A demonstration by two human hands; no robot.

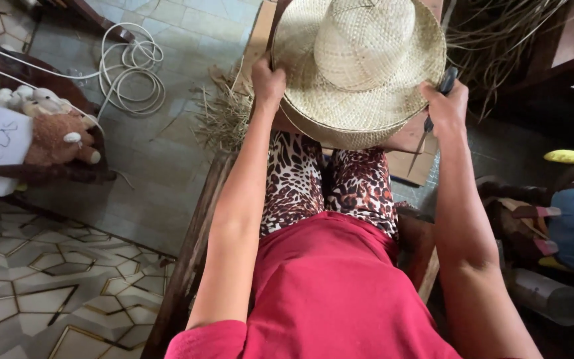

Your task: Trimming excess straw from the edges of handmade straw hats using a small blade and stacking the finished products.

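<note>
A woven straw hat point(360, 66) with a round crown and wide brim rests over my knees, crown up. My left hand point(267, 85) grips the brim's left edge. At the brim's right edge, my right hand point(445, 106) is closed around a pair of dark-handled scissors point(433, 119), whose blades point down. I sit with leopard-print trousers point(327, 183) and a red top below the hat.
Loose straw point(224, 113) lies on the tiled floor beside a coil of white cord point(131, 70). A teddy bear point(58, 136) sits on a dark chair at left. More straw strands point(499, 33) hang at top right; colourful cloth bundles point(559, 219) lie at right.
</note>
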